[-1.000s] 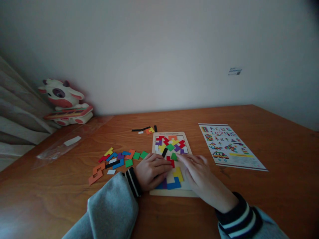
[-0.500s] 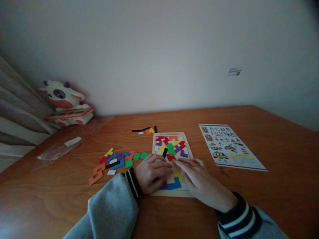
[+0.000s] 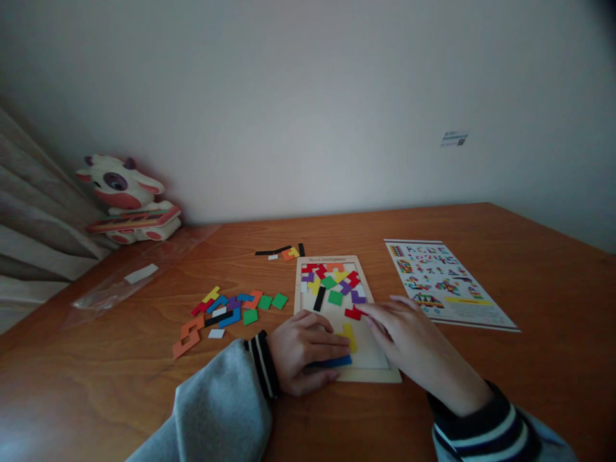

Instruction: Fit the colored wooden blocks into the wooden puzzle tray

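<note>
A light wooden puzzle board [image 3: 368, 375] lies flat on the table, with coloured pieces mostly in its upper half. My left hand [image 3: 308, 350] rests over the board's lower left, fingers spread above a blue piece [image 3: 337, 361] and beside a yellow piece [image 3: 350, 337]. At the board's right side, my right hand [image 3: 397, 327] has its fingers stretched out, a fingertip touching a red piece [image 3: 353, 313]. Left of that sit a black piece [image 3: 319, 299] and a green piece [image 3: 335, 298]. What lies under my left palm is hidden.
Several loose coloured pieces [image 3: 231, 316] lie left of the board, and a few more [image 3: 290, 253] behind it. A printed sheet [image 3: 447, 282] is at the right. Clear plastic wrap [image 3: 110, 282] and a toy cow [image 3: 132, 202] are at the left.
The red piece has moved right on the board with my right hand, and one green piece has shifted right. My left hand has slid slightly right and down, covering more of the blue piece.
</note>
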The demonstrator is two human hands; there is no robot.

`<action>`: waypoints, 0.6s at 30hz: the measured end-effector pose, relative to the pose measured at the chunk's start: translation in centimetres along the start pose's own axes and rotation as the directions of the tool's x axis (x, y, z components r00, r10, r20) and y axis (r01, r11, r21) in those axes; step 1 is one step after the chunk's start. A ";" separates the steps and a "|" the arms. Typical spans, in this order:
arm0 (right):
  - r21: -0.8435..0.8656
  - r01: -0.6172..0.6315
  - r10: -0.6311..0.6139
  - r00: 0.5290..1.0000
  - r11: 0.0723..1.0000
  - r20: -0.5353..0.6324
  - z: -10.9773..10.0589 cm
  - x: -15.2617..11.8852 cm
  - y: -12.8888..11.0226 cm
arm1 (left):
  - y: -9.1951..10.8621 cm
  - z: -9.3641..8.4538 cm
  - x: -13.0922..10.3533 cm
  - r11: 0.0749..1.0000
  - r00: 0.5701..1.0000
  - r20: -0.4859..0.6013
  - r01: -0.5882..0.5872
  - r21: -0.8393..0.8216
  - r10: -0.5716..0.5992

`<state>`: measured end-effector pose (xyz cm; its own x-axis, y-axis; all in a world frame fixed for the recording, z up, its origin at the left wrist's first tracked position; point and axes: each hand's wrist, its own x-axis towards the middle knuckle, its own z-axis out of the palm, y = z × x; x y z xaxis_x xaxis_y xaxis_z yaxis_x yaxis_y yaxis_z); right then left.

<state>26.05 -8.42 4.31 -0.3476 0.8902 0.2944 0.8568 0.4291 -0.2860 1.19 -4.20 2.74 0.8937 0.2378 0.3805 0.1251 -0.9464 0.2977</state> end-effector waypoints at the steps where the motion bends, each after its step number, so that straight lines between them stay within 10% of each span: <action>1: 0.020 0.019 -0.019 1.000 1.000 0.006 0.0 0.0 -0.2 | 0.0 0.0 0.0 1.000 1.000 0.000 0.001 0.002 -0.001; 18: 0.132 -0.071 0.028 0.951 0.989 0.309 -2.6 -2.6 -3.5 | -0.4 0.2 -0.2 1.000 1.000 -0.023 0.008 0.018 -0.007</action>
<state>24.98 -12.64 6.86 -0.4245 0.9054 -0.0095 0.8217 0.3808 -0.4241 1.08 -3.94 2.43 0.8824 0.2497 0.3987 0.1397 -0.9484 0.2847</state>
